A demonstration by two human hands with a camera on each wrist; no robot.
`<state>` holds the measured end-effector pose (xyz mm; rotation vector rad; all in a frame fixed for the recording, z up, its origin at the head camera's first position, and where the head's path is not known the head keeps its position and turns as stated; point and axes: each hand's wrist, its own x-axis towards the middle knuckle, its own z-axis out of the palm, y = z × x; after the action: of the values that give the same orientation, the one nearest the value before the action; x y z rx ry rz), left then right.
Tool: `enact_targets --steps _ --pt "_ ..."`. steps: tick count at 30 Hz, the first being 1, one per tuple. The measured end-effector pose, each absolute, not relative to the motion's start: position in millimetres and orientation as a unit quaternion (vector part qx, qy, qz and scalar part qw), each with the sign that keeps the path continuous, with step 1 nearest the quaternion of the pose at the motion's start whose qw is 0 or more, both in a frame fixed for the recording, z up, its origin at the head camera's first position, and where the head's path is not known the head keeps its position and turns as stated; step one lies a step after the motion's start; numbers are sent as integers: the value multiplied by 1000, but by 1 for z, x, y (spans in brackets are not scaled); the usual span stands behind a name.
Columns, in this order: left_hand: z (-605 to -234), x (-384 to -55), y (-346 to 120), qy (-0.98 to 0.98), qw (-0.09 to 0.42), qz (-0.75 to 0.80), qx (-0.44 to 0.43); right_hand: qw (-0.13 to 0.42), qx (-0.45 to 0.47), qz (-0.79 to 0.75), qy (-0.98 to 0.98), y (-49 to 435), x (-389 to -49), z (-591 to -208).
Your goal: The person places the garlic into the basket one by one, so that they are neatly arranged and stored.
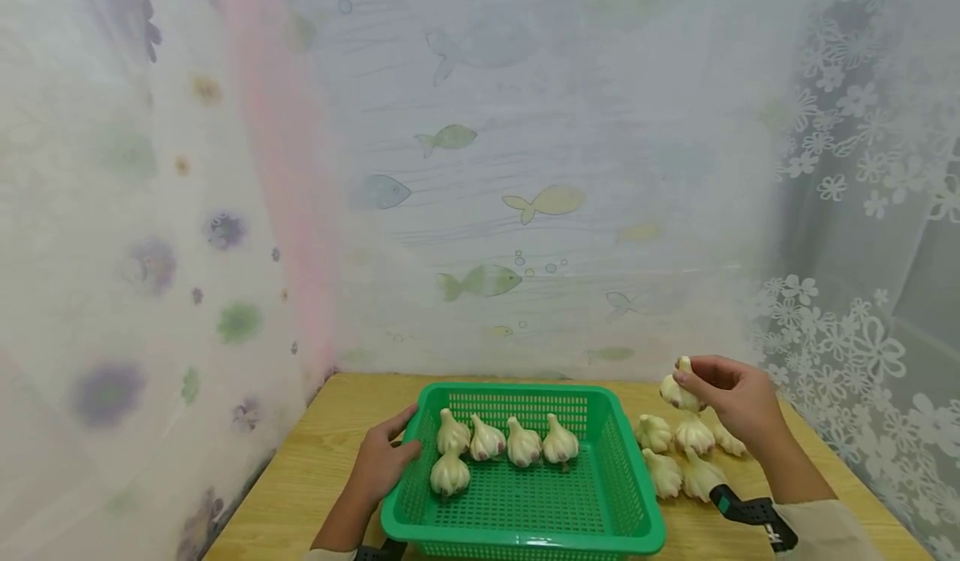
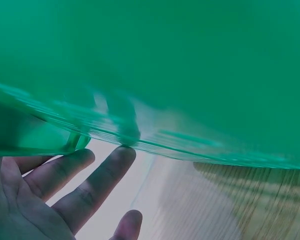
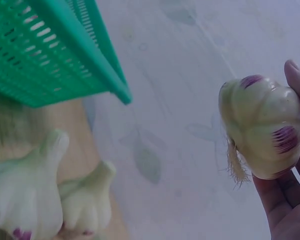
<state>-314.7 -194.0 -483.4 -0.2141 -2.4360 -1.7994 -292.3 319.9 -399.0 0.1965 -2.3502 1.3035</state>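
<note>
A green plastic basket [image 1: 525,540] holds several garlic bulbs, four in a row along its back and left part replaced by simple sight: several stand at the back, such as one bulb [image 1: 561,440], and another bulb [image 1: 450,473] lies in front at the left. My left hand [image 1: 378,457] rests at the basket's left rim; in the left wrist view its loosely straight fingers [image 2: 97,185] touch the outer wall. My right hand [image 1: 738,398] pinches a garlic bulb [image 3: 262,127] between thumb and fingers, raised above the table right of the basket. Roots and purple streaks show on that bulb.
Several more garlic bulbs [image 1: 663,471] lie clustered on the wooden table [image 1: 352,398], right of the basket and below my right hand. A patterned curtain [image 1: 525,152] with fish hangs behind the table. More sheer curtain [image 1: 847,294] hangs at the right.
</note>
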Motion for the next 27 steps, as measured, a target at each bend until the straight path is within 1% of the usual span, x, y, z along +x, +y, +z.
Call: enact_targets --steps 6,14,27 --pt "-481 -311 -193 -800 55 -592 -79 214 108 475 -846 299 -301 -392" --pt "-481 -311 -193 -802 63 -588 -81 193 131 507 -829 271 -311 -384" --pt "-482 -312 -192 -805 65 -584 -76 165 182 494 -834 235 -325 -385"
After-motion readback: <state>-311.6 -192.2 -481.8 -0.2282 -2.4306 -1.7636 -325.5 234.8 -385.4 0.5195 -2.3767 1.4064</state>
